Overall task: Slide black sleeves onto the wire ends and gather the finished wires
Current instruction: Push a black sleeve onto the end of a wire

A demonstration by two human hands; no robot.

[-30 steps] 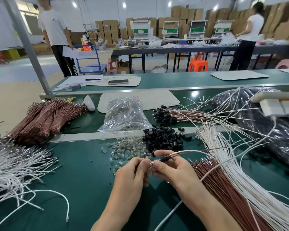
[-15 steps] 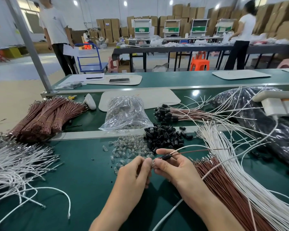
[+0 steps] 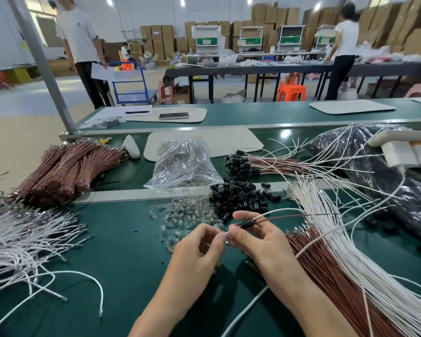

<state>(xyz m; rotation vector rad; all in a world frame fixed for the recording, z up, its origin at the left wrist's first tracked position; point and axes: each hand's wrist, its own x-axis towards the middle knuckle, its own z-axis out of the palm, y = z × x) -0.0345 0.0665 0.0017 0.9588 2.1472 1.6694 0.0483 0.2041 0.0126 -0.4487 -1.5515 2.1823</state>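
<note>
Above the green tabletop, my right hand pinches a black sleeve on the white-and-brown wire pair, my left hand pinching its metal tip, near the loose sleeve pile.

Two hands, two held wires, one clear bag, perhaps fifty loose sleeves

One wide-angle view, worn on the person's head, faces forward and tilts down over the green worktable. The left hand and right hand sit close under the lens at 6 o'clock; the far benches and stacked cartons lie well away at 12 o'clock, lines bowing toward the edges
</note>
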